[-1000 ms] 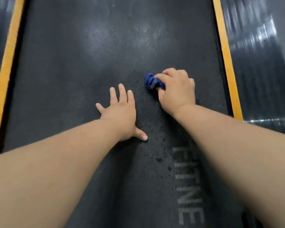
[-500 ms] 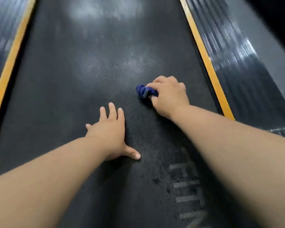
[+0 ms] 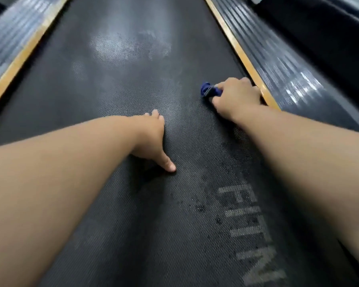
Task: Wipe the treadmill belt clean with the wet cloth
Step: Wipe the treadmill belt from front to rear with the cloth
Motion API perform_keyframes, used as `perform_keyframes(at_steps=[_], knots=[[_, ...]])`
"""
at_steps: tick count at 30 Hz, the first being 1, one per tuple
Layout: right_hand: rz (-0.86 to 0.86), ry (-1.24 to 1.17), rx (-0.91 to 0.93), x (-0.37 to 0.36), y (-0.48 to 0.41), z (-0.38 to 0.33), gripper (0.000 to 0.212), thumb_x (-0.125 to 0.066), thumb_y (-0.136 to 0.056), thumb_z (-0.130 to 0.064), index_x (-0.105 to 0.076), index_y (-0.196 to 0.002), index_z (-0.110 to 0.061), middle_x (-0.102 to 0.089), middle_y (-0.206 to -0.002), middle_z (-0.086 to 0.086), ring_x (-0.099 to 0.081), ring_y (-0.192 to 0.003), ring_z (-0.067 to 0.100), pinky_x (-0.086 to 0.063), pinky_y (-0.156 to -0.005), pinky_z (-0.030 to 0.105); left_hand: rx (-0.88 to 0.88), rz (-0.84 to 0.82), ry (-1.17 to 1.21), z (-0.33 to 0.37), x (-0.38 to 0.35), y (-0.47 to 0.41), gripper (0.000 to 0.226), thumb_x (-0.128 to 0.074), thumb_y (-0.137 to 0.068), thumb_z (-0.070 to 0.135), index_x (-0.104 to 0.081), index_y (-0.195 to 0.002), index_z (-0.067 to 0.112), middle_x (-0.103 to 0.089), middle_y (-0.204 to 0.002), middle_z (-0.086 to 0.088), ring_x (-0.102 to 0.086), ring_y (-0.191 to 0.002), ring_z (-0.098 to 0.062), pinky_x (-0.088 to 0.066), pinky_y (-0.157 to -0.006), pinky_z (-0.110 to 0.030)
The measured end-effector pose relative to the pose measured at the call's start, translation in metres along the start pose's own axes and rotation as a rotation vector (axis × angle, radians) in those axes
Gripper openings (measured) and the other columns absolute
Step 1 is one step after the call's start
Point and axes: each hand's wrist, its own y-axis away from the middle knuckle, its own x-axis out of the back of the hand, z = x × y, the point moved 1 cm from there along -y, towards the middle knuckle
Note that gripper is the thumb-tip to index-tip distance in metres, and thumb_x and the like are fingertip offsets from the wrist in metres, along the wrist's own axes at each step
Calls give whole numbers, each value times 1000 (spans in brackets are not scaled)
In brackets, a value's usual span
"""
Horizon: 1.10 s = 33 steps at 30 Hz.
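Right hand (image 3: 235, 96) curled round blue wet cloth (image 3: 208, 91), pressing it on treadmill belt (image 3: 122, 83) beside right yellow edge strip (image 3: 240, 52). Left hand (image 3: 151, 137) flat on belt mid-width, fingers straight, thumb splayed, holding nothing.

belt (image 3: 133, 83): black, fine dotted weave, pale grey patches, dark specks
lettering (image 3: 251, 230): faded grey
cloth (image 3: 208, 91): deep blue
edge strips (image 3: 239, 52): yellow-orange
side rails (image 3: 278, 65): dark grey, ribbed lines, white glare
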Motion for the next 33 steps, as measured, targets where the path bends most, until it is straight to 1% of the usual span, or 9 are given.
perform_keyframes(at_steps=[2, 8, 11, 17, 21, 25, 27, 30, 33], knots=[[-6, -39, -98, -5, -10, 2, 31, -49, -90, -30, -61, -118, -36, -57, -121, 1, -41, -121, 29, -32, -94, 40, -1, 9, -2, -1, -1, -3, 141, -73, -50, 71, 3, -152, 10, 9, -159, -7, -3, -147, -26, -14, -119, -40], [-3, -34, 244, 10, 105, 18, 38, -49, -88, -37, -54, -125, -36, -52, -127, -12, -45, -117, 20, -35, -91, 39, 9, -14, -17, 1, 2, -3, 143, -76, -49, 71, 2, -152, 10, 8, -160, -7, -6, -147, -26, -15, -118, -40], [-2, -36, 322, 11, 96, 27, 34, -51, -88, -34, -57, -122, -38, -56, -123, -13, -48, -115, 20, -34, -87, 37, 12, 12, 31, 2, 8, -1, 138, -69, -47, 78, -6, -152, 15, -1, -160, -7, -14, -146, -25, -18, -117, -36], [-15, -201, 32, -4, 41, 17, 20, -52, -85, -17, -63, -97, -29, -60, -99, 1, -50, -109, 32, -37, -82, 36, 55, 10, -11, 17, 3, -2, 150, -58, -31, 87, 4, -152, 22, 7, -159, -14, -4, -145, -37, -15, -117, -47], [-5, -321, 277, -2, 125, 25, 28, -57, -81, -25, -61, -109, -27, -62, -107, -4, -52, -102, 28, -44, -89, 43, 62, 41, -1, 18, -3, -4, 143, -66, -43, 82, 7, -152, 24, 9, -159, -14, 0, -145, -39, -15, -116, -50], [-14, -225, 413, 6, 148, 30, 32, -56, -82, -32, -61, -114, -29, -62, -112, -9, -52, -102, 23, -44, -84, 40, 23, 57, 12, 20, -4, -2, 134, -71, -53, 73, 4, -152, 24, 9, -160, -2, 0, -145, -38, -15, -117, -51], [40, -111, 337, 5, 117, 29, 29, -53, -86, -32, -62, -114, -31, -62, -113, -7, -52, -106, 25, -38, -82, 37, -50, 76, -38, 26, 1, 1, 125, -71, -59, 70, -3, -153, 23, 3, -160, 2, -10, -145, -33, -18, -117, -44], [-16, -93, 43, 3, 67, 28, 22, -50, -88, -25, -62, -106, -29, -60, -110, -2, -49, -110, 27, -29, -78, 37, -107, 66, -47, 41, 12, 6, 117, -72, -61, 68, -14, -152, 23, -14, -159, -3, -24, -143, -24, -24, -114, -33], [-5, -55, 72, 7, 91, 28, 18, -51, -85, -30, -60, -100, -26, -59, -106, -2, -50, -106, 28, -30, -77, 37, -88, 13, -8, 55, 13, 10, 127, -73, -54, 71, -6, -153, 27, -14, -158, -11, -23, -143, -30, -22, -114, -36]])
